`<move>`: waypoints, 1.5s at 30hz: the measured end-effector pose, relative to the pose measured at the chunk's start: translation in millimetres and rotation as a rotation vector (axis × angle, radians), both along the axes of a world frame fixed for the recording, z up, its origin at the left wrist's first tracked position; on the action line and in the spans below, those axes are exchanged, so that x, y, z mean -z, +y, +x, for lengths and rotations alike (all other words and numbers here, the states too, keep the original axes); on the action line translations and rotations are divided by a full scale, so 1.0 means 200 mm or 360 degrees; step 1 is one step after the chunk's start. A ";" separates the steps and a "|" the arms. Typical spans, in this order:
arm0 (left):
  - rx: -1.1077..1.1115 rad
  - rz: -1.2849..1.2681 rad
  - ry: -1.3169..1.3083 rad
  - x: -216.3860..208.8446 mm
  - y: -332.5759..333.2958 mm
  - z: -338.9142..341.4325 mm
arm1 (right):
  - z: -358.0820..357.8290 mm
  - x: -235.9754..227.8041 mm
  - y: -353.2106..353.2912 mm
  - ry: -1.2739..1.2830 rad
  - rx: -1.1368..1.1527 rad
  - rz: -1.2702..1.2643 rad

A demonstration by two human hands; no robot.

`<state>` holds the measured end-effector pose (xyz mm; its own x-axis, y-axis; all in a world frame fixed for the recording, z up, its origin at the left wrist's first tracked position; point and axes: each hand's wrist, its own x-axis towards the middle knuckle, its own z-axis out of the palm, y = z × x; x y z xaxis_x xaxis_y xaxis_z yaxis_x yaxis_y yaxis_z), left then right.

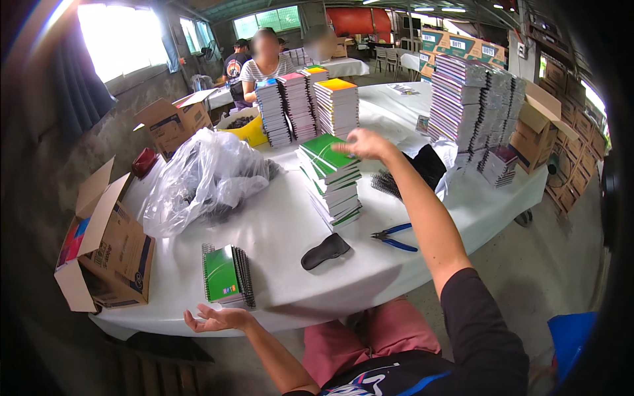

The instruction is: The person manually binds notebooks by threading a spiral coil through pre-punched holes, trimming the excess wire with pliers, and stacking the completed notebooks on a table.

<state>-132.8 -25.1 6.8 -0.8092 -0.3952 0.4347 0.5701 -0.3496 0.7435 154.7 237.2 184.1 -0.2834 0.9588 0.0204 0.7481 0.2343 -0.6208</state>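
Note:
A tall, uneven stack of green-covered notebooks point(333, 178) without visible coils stands mid-table. My right hand point(362, 145) is over its top right corner, fingertips on or just above the top cover; motion blur hides how they are bent. Close to the table's front edge lies a small pile of green spiral-bound notebooks point(223, 272) with black coils. Just below that pile my left hand point(216, 319) is turned palm up, its fingers apart and nothing in them. Between the two piles rest a black pouch-like piece point(325, 251) and blue-handled pliers point(396, 237).
A clear plastic bag point(205, 178) with dark contents fills the left, beside an open carton point(109, 257). Beyond are a yellow tub point(249, 131) and tall notebook stacks point(337, 109). Shrink-wrapped stacks point(457, 102) stand right, black coils point(386, 185) nearer. A person point(264, 66) sits opposite.

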 end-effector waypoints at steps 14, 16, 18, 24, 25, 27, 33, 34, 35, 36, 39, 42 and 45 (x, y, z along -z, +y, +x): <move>0.1950 -0.0206 0.0086 -0.51 0.22 0.72 | -0.16 0.23 -0.60 0.1089 -0.0570 0.1115; 0.2156 -0.0043 -0.0185 -0.46 0.21 0.67 | -0.15 0.31 -0.88 0.1181 -0.0710 0.0681; 0.1948 -0.0394 0.0080 -0.43 0.16 0.64 | -0.08 0.34 -0.91 0.1404 -0.0908 0.0324; 0.1103 -0.2335 0.1554 -0.37 0.05 0.49 | 0.47 0.80 -0.22 0.0285 0.0187 0.0724; 0.1087 -0.2476 0.1670 -0.31 0.08 0.52 | 0.55 0.87 -0.16 0.0007 0.0520 0.0638; 0.1241 -0.2825 0.1459 -0.18 0.09 0.61 | 0.62 0.98 -0.08 -0.0376 0.0588 0.0486; 0.0917 -0.2581 0.1656 -0.01 0.15 0.56 | 0.53 1.09 0.05 -0.0713 0.0634 0.1009; 0.0912 -0.2322 0.1569 0.00 0.17 0.60 | 0.55 1.10 0.07 -0.0849 0.0607 0.1023; 0.0842 -0.2227 0.1588 0.02 0.19 0.63 | 0.54 1.08 0.10 -0.0976 0.0573 0.1041; 0.0768 -0.2129 0.1592 0.05 0.21 0.64 | 0.53 1.04 0.11 -0.1105 0.0527 0.1065; 0.0675 -0.2087 0.1400 0.03 0.21 0.71 | 0.51 0.97 0.07 -0.0952 0.0349 0.0856; 0.0594 -0.2279 0.1258 -0.03 0.20 0.80 | 0.55 0.95 0.01 -0.0639 0.0557 0.0909; 0.0436 -0.2390 0.1246 -0.03 0.22 0.78 | 0.58 0.89 -0.08 -0.0005 0.0583 0.0722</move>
